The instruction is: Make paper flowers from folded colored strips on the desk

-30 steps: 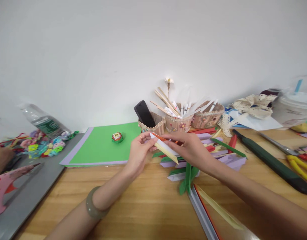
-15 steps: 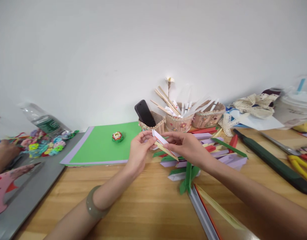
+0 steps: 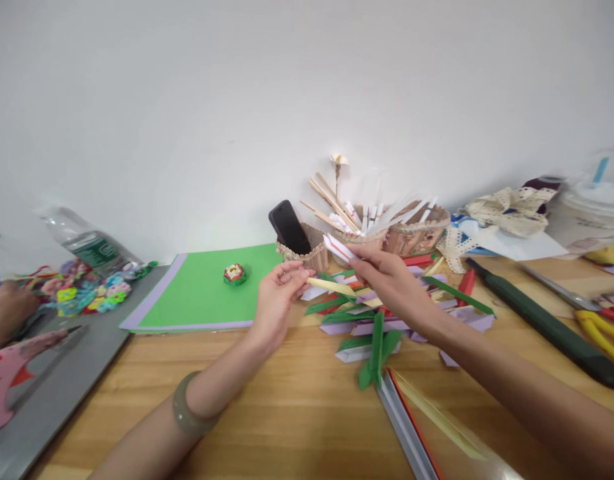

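Loose paper strips [image 3: 377,333], baskets [image 3: 417,237] behind

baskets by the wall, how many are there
3: left basket holding the black phone, middle basket holding wooden sticks, right basket beside it. The right hand partly hides the middle one.

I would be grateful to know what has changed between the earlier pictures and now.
The papers held together between both hands are now apart. The right hand has moved slightly up and rightward with the white-and-orange folded paper; the left hand keeps the yellow paper strip, now lying flatter. The left hand stayed nearly in place; the small paper flower and black phone stayed put.
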Demonstrator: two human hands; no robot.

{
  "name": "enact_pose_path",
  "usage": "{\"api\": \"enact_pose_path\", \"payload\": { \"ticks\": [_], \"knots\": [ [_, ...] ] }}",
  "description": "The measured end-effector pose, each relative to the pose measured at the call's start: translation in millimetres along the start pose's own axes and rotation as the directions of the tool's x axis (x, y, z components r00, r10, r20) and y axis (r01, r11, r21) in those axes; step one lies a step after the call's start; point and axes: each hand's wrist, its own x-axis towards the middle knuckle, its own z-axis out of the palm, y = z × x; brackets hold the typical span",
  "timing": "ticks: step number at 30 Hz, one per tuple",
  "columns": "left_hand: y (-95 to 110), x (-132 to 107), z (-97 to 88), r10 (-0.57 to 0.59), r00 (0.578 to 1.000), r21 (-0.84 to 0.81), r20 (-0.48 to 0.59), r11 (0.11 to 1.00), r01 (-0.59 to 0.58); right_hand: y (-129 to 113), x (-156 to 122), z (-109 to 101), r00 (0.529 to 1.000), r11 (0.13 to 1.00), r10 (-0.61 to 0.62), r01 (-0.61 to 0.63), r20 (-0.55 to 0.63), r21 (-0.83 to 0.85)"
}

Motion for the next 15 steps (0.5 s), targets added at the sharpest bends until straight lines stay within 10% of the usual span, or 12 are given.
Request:
{"api": "enact_pose_path", "payload": {
  "ticks": [8, 15],
  "knots": [
    [1, -2, -0.1, 0.069, 0.997, 0.061, 0.037, 0.996, -0.072, -2, -5, 9, 0.947, 0.945, -0.261, 0.290, 0.187, -0.150],
    [3, -4, 2.6, 0.050, 0.999, 0.029, 0.004, 0.998, -0.050, 2, -12, 13, 0.966, 0.886, -0.165, 0.234, 0.201, -0.401]
  ]
}}
